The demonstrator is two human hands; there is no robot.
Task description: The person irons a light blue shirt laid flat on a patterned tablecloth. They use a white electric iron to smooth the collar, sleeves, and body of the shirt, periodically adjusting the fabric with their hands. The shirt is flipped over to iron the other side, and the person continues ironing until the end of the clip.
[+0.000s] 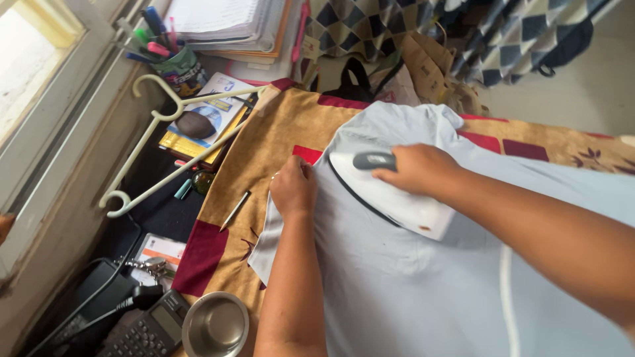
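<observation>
iron (397, 198) gripped by right hand (413, 168) | shirt (410, 291) pinned flat by left hand (293, 188), fingers seemingly curled | steel bowl (215, 325) near table edge

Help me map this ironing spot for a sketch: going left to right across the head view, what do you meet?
Cream plastic hanger → slim silver pen → left hand pressing the pale blue garment → white electric iron → right hand on its grey handle.

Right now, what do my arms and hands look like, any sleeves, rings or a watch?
Both forearms are bare, with no sleeve in view. The left hand and right hand show no gloves, and no watch or bracelet at either wrist. Rings cannot be made out.
</observation>
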